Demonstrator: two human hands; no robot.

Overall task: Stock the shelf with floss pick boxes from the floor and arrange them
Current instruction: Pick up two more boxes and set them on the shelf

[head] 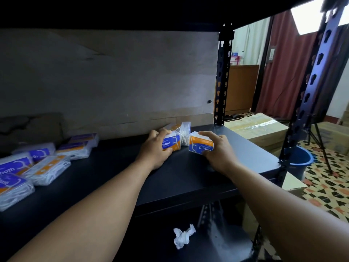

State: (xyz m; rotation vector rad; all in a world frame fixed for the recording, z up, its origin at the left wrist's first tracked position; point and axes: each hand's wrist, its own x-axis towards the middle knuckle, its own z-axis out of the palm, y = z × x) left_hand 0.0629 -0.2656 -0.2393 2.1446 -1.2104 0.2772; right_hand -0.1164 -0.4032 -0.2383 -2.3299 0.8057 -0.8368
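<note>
On the dark shelf board [188,178] my left hand [154,150] grips a floss pick box [171,145] with a blue and orange "Round" label. My right hand [217,150] holds a second box [200,145] whose label reads upside down. Between and behind them stands a clear box [184,136] on its edge, with another box [172,127] partly hidden behind my left hand. Several flat floss pick boxes [47,167] lie scattered at the shelf's left end.
A black upright post [222,80] marks the shelf's back right corner, another post [313,82] the front right. Taped cardboard cartons [260,129] and a blue bucket [300,161] stand on the patterned floor to the right. A crumpled white paper [184,236] lies on the lower shelf.
</note>
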